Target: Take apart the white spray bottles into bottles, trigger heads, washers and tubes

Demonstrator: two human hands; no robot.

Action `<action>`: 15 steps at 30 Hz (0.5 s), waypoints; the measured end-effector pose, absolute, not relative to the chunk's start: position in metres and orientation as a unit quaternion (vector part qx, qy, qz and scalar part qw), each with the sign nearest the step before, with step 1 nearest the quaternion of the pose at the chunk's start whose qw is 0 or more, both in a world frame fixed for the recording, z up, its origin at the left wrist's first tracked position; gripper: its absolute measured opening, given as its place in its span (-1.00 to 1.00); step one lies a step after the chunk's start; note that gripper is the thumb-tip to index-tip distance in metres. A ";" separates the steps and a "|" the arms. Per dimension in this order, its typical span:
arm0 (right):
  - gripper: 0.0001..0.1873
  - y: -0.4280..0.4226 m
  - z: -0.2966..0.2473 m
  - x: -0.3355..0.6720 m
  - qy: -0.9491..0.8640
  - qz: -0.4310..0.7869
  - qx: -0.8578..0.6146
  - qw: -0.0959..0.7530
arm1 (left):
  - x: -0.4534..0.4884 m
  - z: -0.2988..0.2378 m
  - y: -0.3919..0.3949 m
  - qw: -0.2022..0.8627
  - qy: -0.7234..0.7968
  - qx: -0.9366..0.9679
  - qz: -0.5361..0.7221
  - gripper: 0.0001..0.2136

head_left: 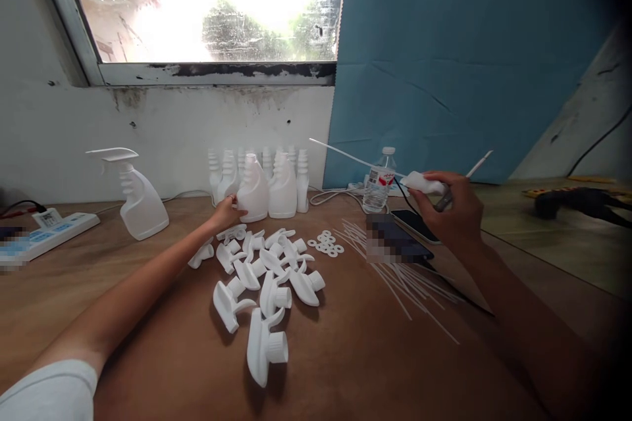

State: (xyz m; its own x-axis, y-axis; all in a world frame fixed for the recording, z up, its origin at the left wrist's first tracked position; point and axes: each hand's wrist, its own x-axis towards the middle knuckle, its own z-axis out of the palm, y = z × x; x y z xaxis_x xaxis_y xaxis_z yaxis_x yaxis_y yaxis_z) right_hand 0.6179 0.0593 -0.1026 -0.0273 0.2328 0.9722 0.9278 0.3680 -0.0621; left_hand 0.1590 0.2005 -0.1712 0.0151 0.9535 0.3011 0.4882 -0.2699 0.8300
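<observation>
**Nearest spray head (257,348) lies at the front of the pile; another is raised in the right hand**

Right hand (459,207) fingers are closed around the held spray head (422,183), a thin tube (345,154) slanting up from it to the left. A pale rod (478,164) juts out behind the knuckles. The wrist is bent, the forearm rising from the lower right, and the hand hangs above the desk's (172,355) right half, near the phone (405,240).

Left hand (227,212) reaches far forward, low over the desk, fingers touching the lower left side of a white spray bottle (253,191); whether it grips or only rests there, I cannot tell. Its forearm runs diagonally in from the lower left, skirting the piled spray heads (249,271).

Beyond the pile, washers (326,247) sit just beside loose tubes (402,283); brown surface separates pile and tubes nearer the camera. More bottles (228,177) crowd the far edge by the wall (162,125), leaving little depth behind. An assembled sprayer (143,207) stands well apart at left, with a power strip (64,235) farther out.
</observation>
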 end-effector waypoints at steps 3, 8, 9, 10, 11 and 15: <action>-0.68 0.059 -0.103 0.617 -0.628 -0.339 -0.476 0.514 | 0.160 -0.178 0.210 0.255 0.554 0.666 0.430 -0.52; -0.66 0.059 -0.104 0.619 -0.649 -0.345 -0.467 0.492 | 0.157 -0.185 0.217 0.245 0.568 0.671 0.410 -0.56; -0.66 0.059 -0.104 0.619 -0.648 -0.342 -0.472 0.490 | 0.156 -0.186 0.217 0.243 0.571 0.671 0.406 -0.58; -0.67 0.059 -0.104 0.619 -0.646 -0.336 -0.479 0.491 | 0.156 -0.186 0.217 0.240 0.573 0.672 0.402 -0.62; -0.68 0.058 -0.104 0.618 -0.642 -0.329 -0.485 0.494 | 0.155 -0.186 0.217 0.238 0.576 0.672 0.399 -0.65; -0.70 0.057 -0.105 0.615 -0.633 -0.315 -0.496 0.504 | 0.155 -0.179 0.208 0.222 0.588 0.662 0.408 -0.62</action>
State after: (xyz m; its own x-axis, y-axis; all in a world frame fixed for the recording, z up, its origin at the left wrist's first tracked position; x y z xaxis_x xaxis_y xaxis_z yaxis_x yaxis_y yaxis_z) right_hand 0.6149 0.0570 -0.1055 0.0006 0.3106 0.9505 0.9458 0.3085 -0.1014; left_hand 0.1553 0.2085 -0.1792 -0.0250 0.9598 0.2797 0.5975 -0.2100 0.7739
